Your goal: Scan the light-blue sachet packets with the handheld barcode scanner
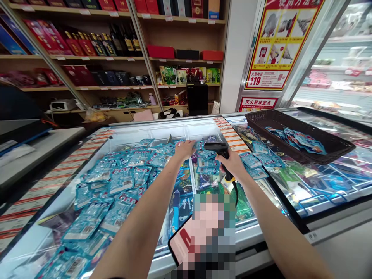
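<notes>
- Our left hand (pixel 184 150) rests open, fingers spread, on the pale-blue foil packets (pixel 122 180), gripping nothing.
- Our right hand (pixel 232 164) curls firmly around the black pistol-grip barcode scanner (pixel 216 149).

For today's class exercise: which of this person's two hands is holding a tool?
The right hand, gripping a black barcode scanner. The left hand rests open on the blue packets, with no tool.

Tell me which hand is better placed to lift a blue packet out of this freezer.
Left, probably: the left hand is free and already rests on the blue packets, while the right hand is gripping a black barcode scanner.
</notes>
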The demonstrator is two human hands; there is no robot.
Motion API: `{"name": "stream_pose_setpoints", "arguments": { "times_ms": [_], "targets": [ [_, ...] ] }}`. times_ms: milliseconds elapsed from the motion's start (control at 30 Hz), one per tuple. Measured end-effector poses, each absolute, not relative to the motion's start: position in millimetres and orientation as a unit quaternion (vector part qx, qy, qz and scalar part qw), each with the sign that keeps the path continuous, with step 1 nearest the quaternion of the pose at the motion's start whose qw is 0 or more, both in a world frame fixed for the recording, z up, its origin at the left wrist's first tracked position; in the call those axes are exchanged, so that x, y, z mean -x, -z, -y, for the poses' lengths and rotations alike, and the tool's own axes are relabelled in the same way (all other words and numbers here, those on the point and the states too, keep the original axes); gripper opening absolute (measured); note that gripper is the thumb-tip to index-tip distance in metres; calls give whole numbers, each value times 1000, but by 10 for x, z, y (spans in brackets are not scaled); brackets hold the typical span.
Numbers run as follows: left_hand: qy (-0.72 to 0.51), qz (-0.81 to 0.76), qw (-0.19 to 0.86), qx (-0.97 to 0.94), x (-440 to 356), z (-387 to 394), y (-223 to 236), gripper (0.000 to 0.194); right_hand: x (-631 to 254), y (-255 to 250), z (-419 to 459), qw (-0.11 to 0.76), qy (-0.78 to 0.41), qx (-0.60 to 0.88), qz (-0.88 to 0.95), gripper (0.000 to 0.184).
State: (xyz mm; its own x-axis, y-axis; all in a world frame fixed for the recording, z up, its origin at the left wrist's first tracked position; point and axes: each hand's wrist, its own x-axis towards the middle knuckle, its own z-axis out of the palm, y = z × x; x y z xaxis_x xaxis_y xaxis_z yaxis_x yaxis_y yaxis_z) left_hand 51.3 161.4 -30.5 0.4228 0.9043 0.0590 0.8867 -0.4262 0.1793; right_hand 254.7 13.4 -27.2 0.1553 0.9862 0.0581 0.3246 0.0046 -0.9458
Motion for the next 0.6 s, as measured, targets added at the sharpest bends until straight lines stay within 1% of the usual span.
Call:
{"name": "stream_pose_setpoints", "arguments": {
  "times_ms": [67,200,300,367,433,533,600],
  "targets": [
    [-47,-546,59,-834,-541,-1629,229,61,-2542,264,-126,452,-354,606,551,22],
    [-15,-548,70,-833,-564,-1615,99,60,-2541,254,-107,452,-356,599,557,21],
    [-23,-554,75,-829,-509,-1527,39,69,-2533,254,-97,450,-363,592,561,20],
    [-42,-570,70,-817,-429,-1425,18,69,-2523,254,-91,443,-367,589,568,20],
    [-85,-594,57,-798,-322,-1290,27,60,-2507,250,-81,435,-367,589,574,20],
    [-214,-622,55,-751,-151,-1049,129,44,-2472,226,-43,427,-355,589,587,21],
    [-387,-597,141,-688,-60,-890,246,41,-2442,192,-2,419,-342,586,603,22]
  ]
}}
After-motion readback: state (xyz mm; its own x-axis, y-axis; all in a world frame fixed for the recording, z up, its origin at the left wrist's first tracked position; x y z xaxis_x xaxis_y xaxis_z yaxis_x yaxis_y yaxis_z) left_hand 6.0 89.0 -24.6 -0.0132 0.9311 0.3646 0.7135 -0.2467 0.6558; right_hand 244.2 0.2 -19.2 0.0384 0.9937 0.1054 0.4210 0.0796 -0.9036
